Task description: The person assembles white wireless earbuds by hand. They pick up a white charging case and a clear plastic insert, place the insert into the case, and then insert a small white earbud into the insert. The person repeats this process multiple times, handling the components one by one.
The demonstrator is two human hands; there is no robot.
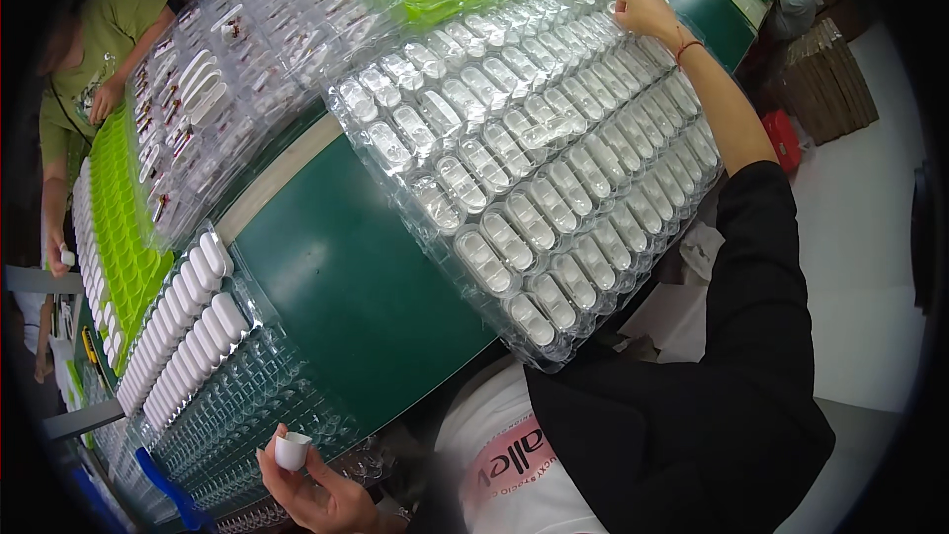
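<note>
My left hand (326, 499), low in the view, pinches a small white rounded plastic shell (292, 451) between thumb and fingers. It is held up beside the stacked clear trays (306, 376). My right hand (647, 12) reaches out to the far right corner of a large clear blister tray (435, 237). Its fingers are curled down at the tray's edge, and whatever they grip is hidden. Rows of oval pockets fill this tray, many with white oval shells (529, 318) lying in them.
Upright white oval pieces (198, 326) line a clear tray at left. Lime-green trays (129, 237) and another clear tray with small parts (267, 49) lie on the far side of the green table (336, 267). A person in a green shirt (114, 25) works at far left. Cardboard (825, 79) is stacked at right.
</note>
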